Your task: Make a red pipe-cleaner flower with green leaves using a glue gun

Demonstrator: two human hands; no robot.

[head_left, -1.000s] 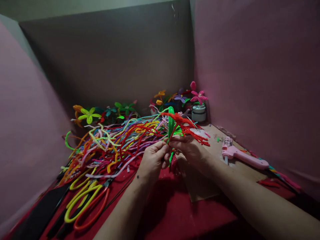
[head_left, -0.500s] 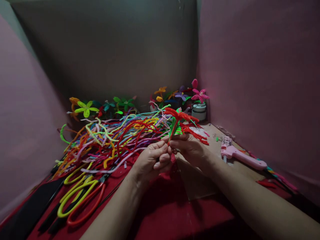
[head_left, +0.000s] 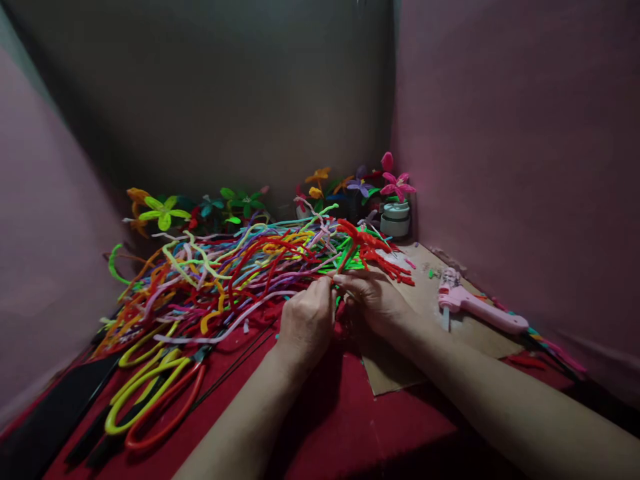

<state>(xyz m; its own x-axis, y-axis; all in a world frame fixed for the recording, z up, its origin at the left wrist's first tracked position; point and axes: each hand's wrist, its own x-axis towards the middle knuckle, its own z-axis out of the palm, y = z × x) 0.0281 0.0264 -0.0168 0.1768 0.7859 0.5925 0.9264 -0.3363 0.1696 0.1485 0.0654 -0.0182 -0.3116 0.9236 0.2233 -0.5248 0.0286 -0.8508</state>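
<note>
My left hand (head_left: 306, 321) and my right hand (head_left: 376, 298) meet at the middle of the red table (head_left: 350, 427). Both pinch the stem of a red pipe-cleaner flower (head_left: 356, 241), which has green pipe cleaner along it. The flower head rises just above my fingertips. Its lower stem is hidden between my hands. Behind and left of them lies a big heap of loose pipe cleaners (head_left: 220, 273) in many colours.
Scissors with yellow and orange handles (head_left: 150, 400) lie at front left. A pink glue gun (head_left: 475, 308) rests on a cardboard sheet (head_left: 400, 373) at right. Finished pipe-cleaner flowers (head_left: 165, 212) line the back wall, some in small pots (head_left: 396, 220). Pink partitions close both sides.
My hands have dropped lower toward the table with the flower. The tall green loop seen one second ago no longer stands up; the flower head sits lower.
</note>
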